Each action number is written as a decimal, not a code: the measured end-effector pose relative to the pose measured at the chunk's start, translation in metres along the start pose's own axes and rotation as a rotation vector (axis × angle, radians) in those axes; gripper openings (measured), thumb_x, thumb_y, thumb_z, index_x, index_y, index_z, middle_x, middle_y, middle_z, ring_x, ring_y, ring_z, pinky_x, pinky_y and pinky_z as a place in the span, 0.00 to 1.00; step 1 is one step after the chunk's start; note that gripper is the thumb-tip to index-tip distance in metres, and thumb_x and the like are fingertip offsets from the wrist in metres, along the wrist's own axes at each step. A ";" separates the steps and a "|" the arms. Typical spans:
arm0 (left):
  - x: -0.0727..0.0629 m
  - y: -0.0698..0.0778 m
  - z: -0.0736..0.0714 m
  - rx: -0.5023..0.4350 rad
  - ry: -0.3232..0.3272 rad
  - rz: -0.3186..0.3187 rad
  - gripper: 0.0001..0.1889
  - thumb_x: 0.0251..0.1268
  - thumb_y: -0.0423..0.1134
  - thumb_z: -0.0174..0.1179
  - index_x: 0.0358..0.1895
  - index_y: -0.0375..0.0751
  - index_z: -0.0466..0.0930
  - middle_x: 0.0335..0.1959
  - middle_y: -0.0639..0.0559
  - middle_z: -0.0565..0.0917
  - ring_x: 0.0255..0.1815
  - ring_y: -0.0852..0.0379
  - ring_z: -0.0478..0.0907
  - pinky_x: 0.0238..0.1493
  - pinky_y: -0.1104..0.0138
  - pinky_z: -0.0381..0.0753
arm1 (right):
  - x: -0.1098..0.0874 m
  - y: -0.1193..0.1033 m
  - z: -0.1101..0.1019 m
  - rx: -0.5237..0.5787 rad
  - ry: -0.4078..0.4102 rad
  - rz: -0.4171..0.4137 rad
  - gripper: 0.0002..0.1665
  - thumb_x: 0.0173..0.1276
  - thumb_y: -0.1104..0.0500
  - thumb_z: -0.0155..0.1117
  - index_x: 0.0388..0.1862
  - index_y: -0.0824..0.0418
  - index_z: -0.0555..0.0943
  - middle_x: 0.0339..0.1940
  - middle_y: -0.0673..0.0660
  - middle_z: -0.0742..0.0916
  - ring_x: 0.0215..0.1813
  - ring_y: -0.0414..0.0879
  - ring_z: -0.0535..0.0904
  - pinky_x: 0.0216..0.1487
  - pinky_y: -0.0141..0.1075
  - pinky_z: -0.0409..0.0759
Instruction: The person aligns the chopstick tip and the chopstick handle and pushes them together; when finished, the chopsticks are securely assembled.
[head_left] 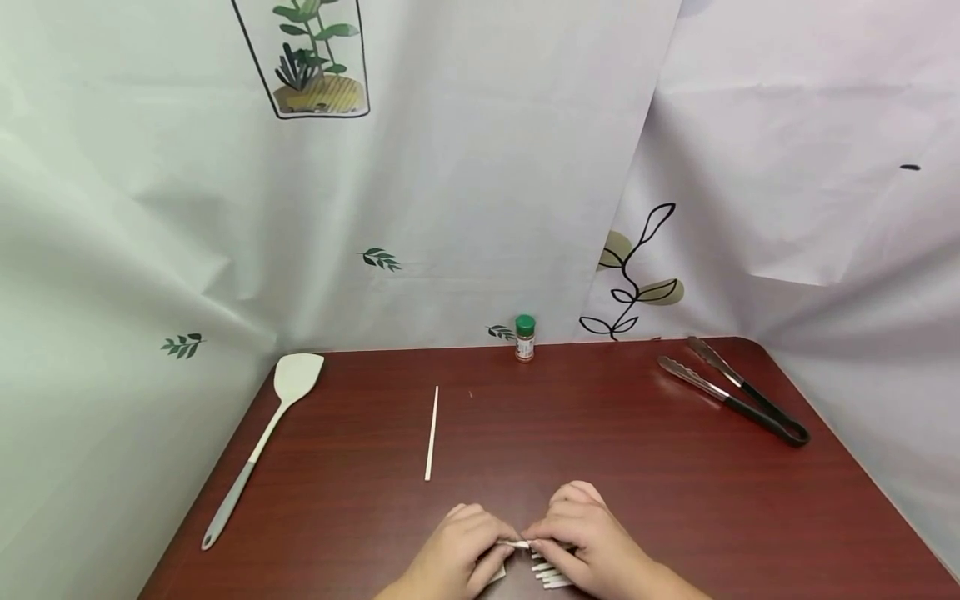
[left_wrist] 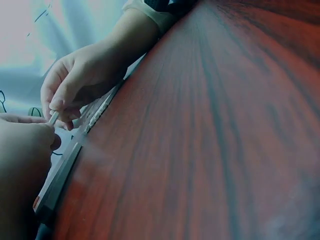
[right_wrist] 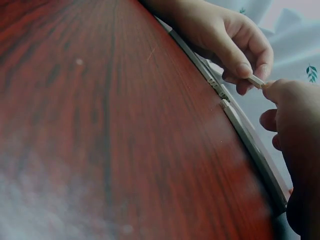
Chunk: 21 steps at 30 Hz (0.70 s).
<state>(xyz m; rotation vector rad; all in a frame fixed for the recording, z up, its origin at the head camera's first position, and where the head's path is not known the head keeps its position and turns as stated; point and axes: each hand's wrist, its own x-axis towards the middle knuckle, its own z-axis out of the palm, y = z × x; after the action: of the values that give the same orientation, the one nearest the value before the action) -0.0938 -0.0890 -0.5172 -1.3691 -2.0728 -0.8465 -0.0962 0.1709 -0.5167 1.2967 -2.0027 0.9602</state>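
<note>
Both hands meet near the front edge of the table. Between their fingertips is a thin white stick (head_left: 519,544); its exact kind is hard to tell. The left hand (head_left: 463,552) pinches one end between thumb and fingers, and the right hand (head_left: 581,537) pinches the other. In the right wrist view, a short piece of the white stick (right_wrist: 256,81) shows between the two hands. Several white sticks (head_left: 551,575) lie side by side beneath the right hand, partly covered by it. A pale flat piece (head_left: 498,575) peeks out beside the left hand, mostly hidden.
One long white stick (head_left: 432,433) lies on the dark red table (head_left: 600,417) ahead of the hands. A white spatula (head_left: 258,442) is at the left, metal tongs (head_left: 738,392) with black handles at the right. By the back curtain stands a green-capped jar (head_left: 525,339).
</note>
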 end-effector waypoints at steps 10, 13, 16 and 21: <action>0.000 0.001 0.000 -0.073 -0.014 -0.025 0.06 0.78 0.36 0.63 0.52 0.49 0.85 0.45 0.64 0.86 0.45 0.69 0.81 0.54 0.74 0.77 | 0.000 0.000 0.000 0.015 0.014 0.001 0.05 0.76 0.56 0.71 0.46 0.47 0.91 0.35 0.36 0.86 0.43 0.36 0.78 0.54 0.39 0.67; 0.000 0.001 0.000 -0.083 -0.014 -0.031 0.06 0.78 0.36 0.63 0.52 0.49 0.85 0.46 0.64 0.86 0.45 0.69 0.82 0.56 0.74 0.76 | 0.000 0.000 0.000 0.018 0.011 0.003 0.05 0.76 0.55 0.71 0.46 0.47 0.91 0.35 0.36 0.85 0.42 0.36 0.78 0.54 0.39 0.68; -0.001 0.002 0.001 -0.087 -0.012 -0.033 0.06 0.77 0.35 0.64 0.51 0.49 0.85 0.46 0.64 0.86 0.46 0.69 0.82 0.56 0.74 0.77 | 0.000 0.000 0.000 0.020 0.008 0.004 0.05 0.77 0.55 0.70 0.46 0.47 0.90 0.35 0.36 0.85 0.42 0.35 0.78 0.54 0.38 0.68; -0.001 0.001 0.001 -0.093 -0.006 -0.032 0.07 0.75 0.35 0.65 0.50 0.49 0.85 0.45 0.63 0.87 0.45 0.69 0.82 0.55 0.74 0.77 | 0.000 0.000 0.001 0.028 0.003 0.000 0.04 0.77 0.56 0.70 0.45 0.47 0.90 0.35 0.36 0.85 0.42 0.34 0.78 0.54 0.38 0.68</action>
<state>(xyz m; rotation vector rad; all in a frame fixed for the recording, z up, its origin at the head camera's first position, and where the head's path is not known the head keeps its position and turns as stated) -0.0923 -0.0879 -0.5184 -1.3910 -2.0885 -0.9647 -0.0965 0.1702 -0.5168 1.3094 -1.9934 0.9927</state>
